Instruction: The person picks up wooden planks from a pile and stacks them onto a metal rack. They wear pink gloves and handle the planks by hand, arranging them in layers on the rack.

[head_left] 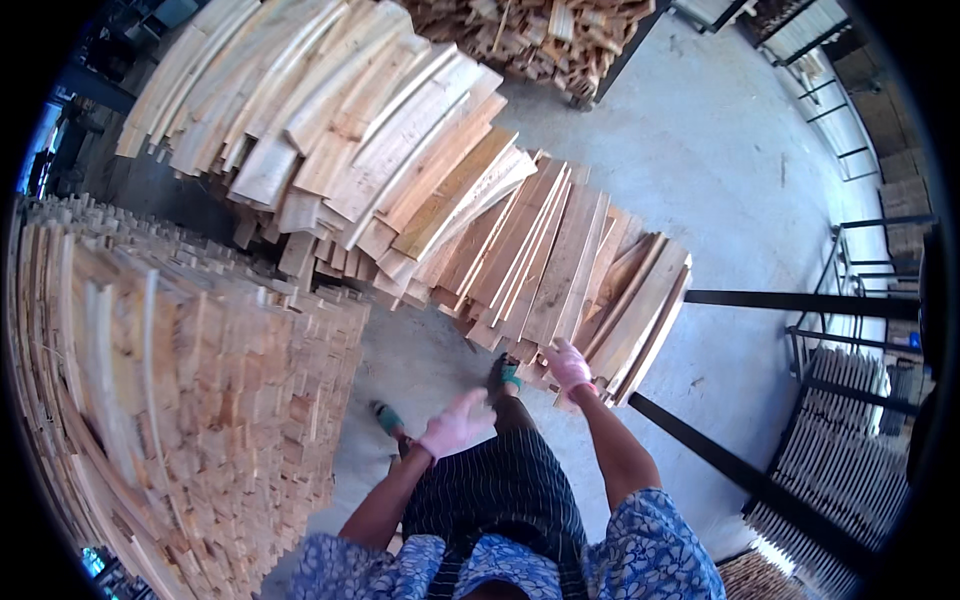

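Observation:
My left hand (457, 425), in a pale pink glove, is held in front of my apron with its fingers stretched out and nothing in it. My right hand (568, 370), gloved the same way, is at the near ends of a stack of wooden planks (570, 255). Its fingers reach over the plank ends, stretched rather than wrapped round a board. Whether they press on the wood I cannot tell. Some planks there lie tilted and loosely overlapped.
A larger pile of planks (340, 110) adjoins at the far left. Tall stacked boards (220, 380) stand close on my left. Black metal bars (800, 303) stretch out on the right, near racks of stacked slats (825, 450). Wood offcuts (530, 35) are heaped at the back.

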The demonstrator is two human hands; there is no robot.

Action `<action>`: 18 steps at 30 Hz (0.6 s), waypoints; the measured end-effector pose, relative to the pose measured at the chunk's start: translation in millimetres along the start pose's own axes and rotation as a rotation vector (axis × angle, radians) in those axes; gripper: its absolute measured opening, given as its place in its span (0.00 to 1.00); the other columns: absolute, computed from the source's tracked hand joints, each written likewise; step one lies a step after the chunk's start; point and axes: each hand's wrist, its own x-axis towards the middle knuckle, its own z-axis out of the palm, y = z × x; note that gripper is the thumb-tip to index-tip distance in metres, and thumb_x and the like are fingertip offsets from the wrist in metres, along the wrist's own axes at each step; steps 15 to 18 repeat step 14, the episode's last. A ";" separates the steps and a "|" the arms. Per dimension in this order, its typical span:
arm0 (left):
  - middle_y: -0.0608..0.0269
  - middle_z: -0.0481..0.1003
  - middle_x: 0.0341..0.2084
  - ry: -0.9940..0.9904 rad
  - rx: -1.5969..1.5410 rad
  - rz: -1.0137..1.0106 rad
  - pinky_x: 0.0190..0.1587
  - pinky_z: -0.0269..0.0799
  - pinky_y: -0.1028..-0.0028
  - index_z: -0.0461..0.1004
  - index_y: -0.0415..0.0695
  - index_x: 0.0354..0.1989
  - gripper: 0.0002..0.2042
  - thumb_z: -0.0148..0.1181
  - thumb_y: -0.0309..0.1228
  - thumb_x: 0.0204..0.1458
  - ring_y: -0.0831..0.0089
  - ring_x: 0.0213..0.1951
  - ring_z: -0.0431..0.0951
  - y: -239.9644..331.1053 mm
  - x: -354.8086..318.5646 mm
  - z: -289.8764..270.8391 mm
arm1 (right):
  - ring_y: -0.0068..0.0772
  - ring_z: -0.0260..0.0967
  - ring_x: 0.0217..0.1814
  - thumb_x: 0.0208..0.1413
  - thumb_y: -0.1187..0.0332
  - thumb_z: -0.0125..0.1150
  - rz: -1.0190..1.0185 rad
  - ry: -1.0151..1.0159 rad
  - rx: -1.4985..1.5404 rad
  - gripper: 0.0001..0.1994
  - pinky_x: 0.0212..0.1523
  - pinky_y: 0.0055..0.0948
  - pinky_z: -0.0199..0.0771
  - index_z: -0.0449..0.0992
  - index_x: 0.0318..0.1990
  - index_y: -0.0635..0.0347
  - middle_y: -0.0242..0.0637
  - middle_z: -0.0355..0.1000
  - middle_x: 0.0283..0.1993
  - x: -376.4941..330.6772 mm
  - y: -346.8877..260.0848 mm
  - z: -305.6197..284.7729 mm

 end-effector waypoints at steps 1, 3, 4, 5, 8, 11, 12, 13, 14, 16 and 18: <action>0.40 0.69 0.61 0.017 0.046 -0.073 0.67 0.64 0.54 0.61 0.47 0.71 0.39 0.61 0.57 0.56 0.45 0.64 0.69 4.1 35.9 7.6 | 0.58 0.69 0.67 0.62 0.50 0.54 0.116 -0.064 -0.110 0.30 0.63 0.46 0.69 0.70 0.66 0.61 0.59 0.73 0.61 12.1 15.9 -9.6; 0.37 0.64 0.66 0.026 0.261 -0.233 0.69 0.61 0.54 0.55 0.50 0.75 0.44 0.63 0.57 0.53 0.45 0.68 0.65 21.2 112.6 10.9 | 0.57 0.68 0.68 0.61 0.48 0.56 0.179 -0.071 -0.065 0.34 0.64 0.46 0.69 0.66 0.69 0.61 0.61 0.72 0.63 47.1 30.3 -21.3; 0.36 0.59 0.69 0.038 0.290 -0.266 0.70 0.58 0.52 0.52 0.53 0.76 0.47 0.65 0.59 0.51 0.43 0.70 0.60 28.8 149.0 14.9 | 0.57 0.68 0.69 0.60 0.47 0.57 0.212 -0.071 -0.039 0.36 0.64 0.46 0.69 0.64 0.70 0.61 0.61 0.72 0.63 65.7 35.8 -22.8; 0.35 0.54 0.72 0.055 0.320 -0.298 0.71 0.56 0.51 0.48 0.55 0.78 0.51 0.67 0.60 0.49 0.40 0.72 0.56 33.1 183.8 19.7 | 0.58 0.69 0.67 0.60 0.46 0.58 0.243 0.017 0.000 0.38 0.63 0.46 0.69 0.61 0.72 0.59 0.62 0.72 0.62 86.2 37.6 -18.3; 0.35 0.46 0.75 0.167 0.671 -0.150 0.72 0.50 0.42 0.43 0.54 0.79 0.57 0.70 0.62 0.45 0.32 0.74 0.47 50.5 257.8 35.3 | 0.63 0.71 0.62 0.57 0.41 0.63 0.283 0.326 0.036 0.45 0.60 0.50 0.72 0.53 0.75 0.55 0.63 0.74 0.55 129.4 43.2 9.9; 0.35 0.38 0.77 0.094 0.753 -0.237 0.72 0.38 0.35 0.38 0.59 0.81 0.60 0.66 0.69 0.43 0.33 0.77 0.38 38.4 306.4 41.4 | 0.65 0.68 0.64 0.54 0.41 0.67 0.551 0.497 0.040 0.47 0.60 0.55 0.72 0.54 0.75 0.53 0.63 0.66 0.60 144.1 16.6 45.4; 0.35 0.37 0.77 0.076 0.757 -0.257 0.72 0.37 0.34 0.38 0.60 0.81 0.60 0.65 0.70 0.43 0.33 0.77 0.37 30.9 313.0 35.1 | 0.65 0.66 0.65 0.54 0.42 0.68 0.625 0.431 0.103 0.48 0.62 0.55 0.70 0.52 0.76 0.52 0.64 0.61 0.65 148.4 12.1 41.7; 0.36 0.37 0.77 0.047 0.759 -0.259 0.72 0.37 0.34 0.38 0.60 0.81 0.60 0.65 0.70 0.43 0.33 0.77 0.37 25.5 319.6 34.8 | 0.65 0.65 0.66 0.54 0.42 0.69 0.640 0.492 0.209 0.49 0.64 0.56 0.68 0.51 0.77 0.50 0.64 0.61 0.66 154.1 24.7 39.3; 0.38 0.40 0.77 0.081 0.801 -0.174 0.69 0.44 0.32 0.39 0.60 0.80 0.59 0.67 0.68 0.43 0.33 0.76 0.41 14.1 324.8 43.5 | 0.65 0.64 0.67 0.54 0.42 0.69 0.662 0.561 0.314 0.49 0.66 0.58 0.65 0.50 0.78 0.47 0.64 0.61 0.66 158.3 53.7 43.2; 0.38 0.40 0.77 0.081 0.801 -0.174 0.69 0.44 0.32 0.39 0.60 0.80 0.59 0.67 0.68 0.43 0.33 0.76 0.41 14.1 324.8 43.5 | 0.65 0.64 0.67 0.54 0.42 0.69 0.662 0.561 0.314 0.49 0.66 0.58 0.65 0.50 0.78 0.47 0.64 0.61 0.66 158.3 53.7 43.2; 0.38 0.40 0.77 0.081 0.801 -0.174 0.69 0.44 0.32 0.39 0.60 0.80 0.59 0.67 0.68 0.43 0.33 0.76 0.41 14.1 324.8 43.5 | 0.65 0.64 0.67 0.54 0.42 0.69 0.662 0.561 0.314 0.49 0.66 0.58 0.65 0.50 0.78 0.47 0.64 0.61 0.66 158.3 53.7 43.2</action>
